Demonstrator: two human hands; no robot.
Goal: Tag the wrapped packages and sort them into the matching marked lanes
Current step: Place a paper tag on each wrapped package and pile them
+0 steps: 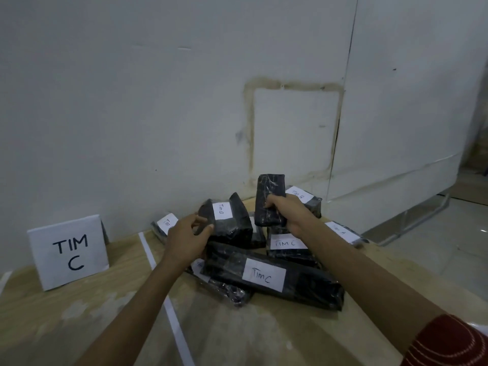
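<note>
A pile of black wrapped packages with white handwritten tags lies on the wooden table (79, 313). My right hand (287, 212) grips an untagged-looking black package (269, 191) and holds it upright above the pile. My left hand (187, 236) grips the left end of a package tagged "Tim B" (232, 220). In front lies a long package tagged "Tim C" (277, 278). Behind my right arm sits another "Tim C" package (287, 247).
A white card marked "TIM C" (70, 252) stands at the left against the wall. A white tape line (169, 307) runs across the table beside the pile. More tagged packages lie at the back right (303, 198) and right (346, 233). The table edge and tiled floor lie right.
</note>
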